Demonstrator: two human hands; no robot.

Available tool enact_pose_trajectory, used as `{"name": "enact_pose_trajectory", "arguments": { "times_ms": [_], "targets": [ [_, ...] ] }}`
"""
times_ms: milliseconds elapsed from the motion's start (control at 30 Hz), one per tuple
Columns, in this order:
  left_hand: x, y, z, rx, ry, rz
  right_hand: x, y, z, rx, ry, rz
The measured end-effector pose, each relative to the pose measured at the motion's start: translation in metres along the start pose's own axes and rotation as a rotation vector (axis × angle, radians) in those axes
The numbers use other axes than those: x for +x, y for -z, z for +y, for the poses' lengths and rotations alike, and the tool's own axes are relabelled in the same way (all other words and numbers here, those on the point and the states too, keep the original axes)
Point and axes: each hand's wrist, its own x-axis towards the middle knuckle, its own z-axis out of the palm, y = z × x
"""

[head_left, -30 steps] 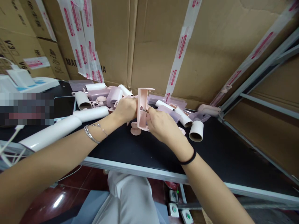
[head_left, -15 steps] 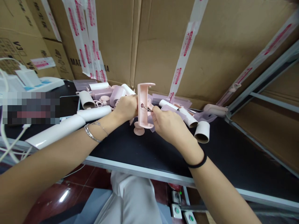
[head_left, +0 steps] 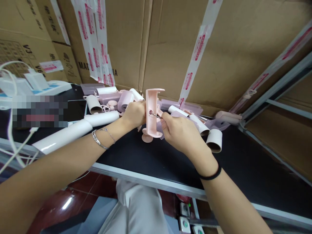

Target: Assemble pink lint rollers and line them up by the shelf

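My left hand is closed round the back of a pink plastic bracket, holding it upright above the black table. My right hand pinches a thin metal pin whose tip sits at a small hole in the bracket's face. A pink round suction-cup piece lies on the table just below the bracket.
Behind the hands lie several pink, lilac and white plastic tubes and parts. A cream tube lies right of my right hand; a long white tube lies left. Cardboard boxes wall the back, a metal frame stands right.
The bracket and both hands have kept their grip; the view has shifted slightly, so they appear a little further right. The pin stays at the hole.
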Motion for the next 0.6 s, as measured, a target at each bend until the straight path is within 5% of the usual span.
{"name": "enact_pose_trajectory", "arguments": {
  "times_ms": [600],
  "targets": [
    [0.0011,0.0022,-0.0004,0.119,-0.098,0.066,0.0005,0.0,0.0003,0.045,-0.018,-0.031]
  ]
}}
